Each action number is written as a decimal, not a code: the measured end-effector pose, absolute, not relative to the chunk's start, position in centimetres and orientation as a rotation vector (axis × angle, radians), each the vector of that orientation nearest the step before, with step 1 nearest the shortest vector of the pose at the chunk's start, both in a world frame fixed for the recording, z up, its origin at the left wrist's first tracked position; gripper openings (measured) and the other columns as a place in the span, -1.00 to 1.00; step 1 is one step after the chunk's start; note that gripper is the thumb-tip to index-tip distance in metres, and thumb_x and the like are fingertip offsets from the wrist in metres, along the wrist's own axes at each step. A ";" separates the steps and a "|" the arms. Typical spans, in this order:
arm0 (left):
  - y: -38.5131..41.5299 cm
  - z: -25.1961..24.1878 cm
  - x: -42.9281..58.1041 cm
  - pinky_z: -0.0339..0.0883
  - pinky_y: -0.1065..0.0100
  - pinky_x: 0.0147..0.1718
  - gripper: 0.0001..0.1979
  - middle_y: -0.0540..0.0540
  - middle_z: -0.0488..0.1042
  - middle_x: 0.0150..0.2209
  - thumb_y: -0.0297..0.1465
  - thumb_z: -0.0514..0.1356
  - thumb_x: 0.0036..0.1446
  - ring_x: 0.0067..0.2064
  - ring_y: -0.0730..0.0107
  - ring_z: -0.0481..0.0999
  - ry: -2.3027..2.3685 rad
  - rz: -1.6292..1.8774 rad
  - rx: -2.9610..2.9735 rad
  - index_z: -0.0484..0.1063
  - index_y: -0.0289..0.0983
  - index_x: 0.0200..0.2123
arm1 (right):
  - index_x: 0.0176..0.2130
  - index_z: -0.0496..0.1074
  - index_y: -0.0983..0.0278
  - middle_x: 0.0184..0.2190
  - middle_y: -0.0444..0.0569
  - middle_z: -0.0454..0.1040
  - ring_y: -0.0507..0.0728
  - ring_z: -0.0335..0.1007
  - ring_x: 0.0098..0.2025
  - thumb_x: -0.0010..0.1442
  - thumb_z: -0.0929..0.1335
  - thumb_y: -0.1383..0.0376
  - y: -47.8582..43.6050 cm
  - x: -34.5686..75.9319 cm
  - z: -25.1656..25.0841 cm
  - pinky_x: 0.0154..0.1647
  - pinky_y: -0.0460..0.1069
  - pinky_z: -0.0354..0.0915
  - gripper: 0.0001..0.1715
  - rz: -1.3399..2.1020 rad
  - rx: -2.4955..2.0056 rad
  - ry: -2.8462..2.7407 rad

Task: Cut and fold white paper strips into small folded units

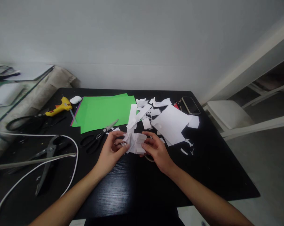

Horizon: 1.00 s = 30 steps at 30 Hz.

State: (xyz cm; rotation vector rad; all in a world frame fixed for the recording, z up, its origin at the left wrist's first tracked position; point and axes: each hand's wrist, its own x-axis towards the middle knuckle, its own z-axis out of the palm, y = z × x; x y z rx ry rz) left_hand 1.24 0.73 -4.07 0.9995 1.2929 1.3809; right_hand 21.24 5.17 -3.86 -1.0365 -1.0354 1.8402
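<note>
A small folded white paper piece (133, 143), creased into several layers, is held between my two hands over the black table. My left hand (114, 147) pinches its left side between thumb and fingers. On the right side, my right hand (155, 148) grips it the same way, thumb in front. Black-handled scissors (95, 140) lie just left of my left hand, their blades pointing away. Part of a round ring-like object (149, 158) shows under my right hand; the rest is hidden. White paper strips (137, 116) lie just beyond the folded paper.
Green sheets (104, 111) lie at the back, near a yellow glue gun (62, 107). Large shears (49, 157) and a white cable (76, 147) are at left. Paper scraps, a larger white sheet (172, 123) and a phone (191, 105) lie at right. A white chair (226, 114) stands beyond the table.
</note>
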 end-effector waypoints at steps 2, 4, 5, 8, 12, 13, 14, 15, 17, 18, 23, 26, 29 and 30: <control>0.7 -4.1 1.3 0.50 0.36 -0.22 -0.54 -0.11 0.45 0.01 -0.32 0.47 0.01 -0.21 0.43 0.51 1.299 1.364 1.020 0.37 -0.19 -0.06 | 0.07 0.46 0.13 -0.26 -0.13 0.49 0.12 0.53 -0.28 0.06 0.58 0.20 5.1 21.2 -3.8 -0.39 0.00 0.56 -0.41 1.823 -1.028 -1.062; 0.7 -4.1 1.4 0.52 0.35 -0.23 -0.51 -0.09 0.48 -0.03 -0.32 0.49 -0.01 -0.21 0.40 0.53 1.297 1.347 1.044 0.36 -0.18 -0.07 | 0.06 0.45 0.12 -0.25 -0.12 0.50 0.13 0.52 -0.28 0.06 0.57 0.20 5.0 21.2 -3.8 -0.41 0.00 0.55 -0.42 1.806 -1.020 -1.093; 0.6 -4.0 1.4 0.52 0.33 -0.23 -0.52 -0.09 0.50 -0.04 -0.32 0.49 -0.01 -0.21 0.38 0.54 1.287 1.340 1.055 0.36 -0.18 -0.08 | 0.05 0.45 0.12 -0.25 -0.11 0.50 0.13 0.52 -0.27 0.06 0.57 0.19 4.9 21.1 -3.7 -0.41 0.00 0.55 -0.43 1.796 -1.021 -1.110; 0.5 -3.8 1.3 0.51 0.33 -0.23 -0.60 -0.08 0.53 -0.12 -0.26 0.44 0.10 -0.20 0.34 0.55 1.264 1.312 1.089 0.41 -0.20 -0.07 | 0.05 0.45 0.13 -0.22 -0.09 0.51 0.14 0.53 -0.27 0.08 0.57 0.17 4.9 21.1 -3.6 -0.43 0.00 0.54 -0.44 1.766 -1.033 -1.141; 0.5 -3.7 1.2 0.41 0.41 -0.36 -0.65 -0.02 0.51 -0.30 -0.21 0.34 0.24 -0.35 0.43 0.49 1.277 1.298 1.097 0.44 -0.22 0.02 | 0.05 0.46 0.13 -0.25 -0.09 0.51 0.14 0.51 -0.27 0.07 0.57 0.18 4.9 21.1 -3.7 -0.43 -0.01 0.53 -0.43 1.726 -1.051 -1.159; 0.5 -3.8 1.2 0.41 0.41 -0.37 -0.63 -0.04 0.53 -0.26 -0.22 0.36 0.21 -0.35 0.45 0.48 1.274 1.318 1.084 0.43 -0.21 0.02 | 0.05 0.46 0.14 -0.26 -0.10 0.51 0.13 0.50 -0.28 0.07 0.57 0.19 4.9 21.1 -3.7 -0.42 -0.02 0.52 -0.43 1.709 -1.054 -1.167; 0.6 -3.8 1.3 0.42 0.41 -0.35 -0.60 -0.06 0.53 -0.19 -0.24 0.39 0.18 -0.34 0.46 0.49 1.271 1.345 1.067 0.42 -0.21 0.02 | 0.06 0.45 0.14 -0.27 -0.10 0.51 0.11 0.49 -0.30 0.06 0.57 0.19 4.9 21.1 -3.8 -0.42 -0.03 0.51 -0.42 1.692 -1.055 -1.176; 0.6 -3.9 1.3 0.43 0.40 -0.33 -0.57 -0.07 0.53 -0.15 -0.26 0.42 0.14 -0.32 0.46 0.50 1.269 1.374 1.051 0.40 -0.20 0.02 | 0.06 0.45 0.14 -0.28 -0.11 0.51 0.10 0.48 -0.31 0.06 0.57 0.20 5.0 21.1 -3.8 -0.42 -0.03 0.50 -0.43 1.677 -1.055 -1.184; 0.7 -4.0 1.4 0.44 0.38 -0.30 -0.52 -0.04 0.52 -0.18 -0.29 0.45 0.08 -0.31 0.46 0.51 1.264 1.408 1.022 0.36 -0.19 0.02 | 0.04 0.45 0.14 -0.28 -0.12 0.51 0.08 0.48 -0.32 0.06 0.57 0.21 5.0 21.1 -4.0 -0.40 -0.04 0.49 -0.44 1.658 -1.055 -1.201; 0.8 -4.0 1.4 0.44 0.39 -0.30 -0.51 -0.01 0.52 -0.24 -0.30 0.45 0.07 -0.32 0.45 0.51 1.258 1.408 1.009 0.34 -0.18 0.01 | 0.03 0.46 0.14 -0.29 -0.13 0.51 0.08 0.48 -0.33 0.06 0.56 0.21 5.0 21.1 -4.1 -0.38 -0.03 0.49 -0.45 1.651 -1.057 -1.209; 0.8 -4.1 1.5 0.39 0.44 -0.36 -0.54 0.08 0.47 -0.36 -0.32 0.45 0.06 -0.38 0.49 0.48 1.225 1.379 0.981 0.29 -0.17 -0.08 | 0.01 0.47 0.14 -0.30 -0.14 0.52 0.08 0.48 -0.33 0.08 0.56 0.22 5.0 21.2 -4.5 -0.29 0.00 0.46 -0.50 1.607 -1.059 -1.264; 0.7 -4.2 1.5 0.34 0.48 -0.39 -0.57 0.14 0.36 -0.41 -0.35 0.45 0.06 -0.42 0.55 0.39 1.220 1.383 0.974 0.29 -0.19 -0.12 | 0.00 0.49 0.14 -0.29 -0.14 0.51 0.09 0.49 -0.31 0.08 0.56 0.21 4.9 21.3 -4.4 -0.28 0.01 0.46 -0.52 1.591 -1.077 -1.287; 0.7 -4.2 1.5 0.28 0.52 -0.43 -0.59 0.18 0.25 -0.44 -0.37 0.45 0.06 -0.45 0.58 0.30 1.216 1.383 0.959 0.28 -0.19 -0.17 | 0.00 0.50 0.14 -0.30 -0.13 0.53 0.11 0.51 -0.28 0.08 0.56 0.21 5.0 21.3 -4.2 -0.25 0.02 0.47 -0.52 1.590 -1.097 -1.302; 0.7 -4.2 1.6 0.27 0.52 -0.43 -0.59 0.18 0.24 -0.44 -0.37 0.46 0.05 -0.46 0.59 0.28 1.216 1.387 0.956 0.28 -0.19 -0.18 | 0.00 0.50 0.14 -0.29 -0.13 0.53 0.11 0.52 -0.28 0.09 0.55 0.21 5.0 21.3 -4.2 -0.24 0.02 0.47 -0.53 1.589 -1.100 -1.308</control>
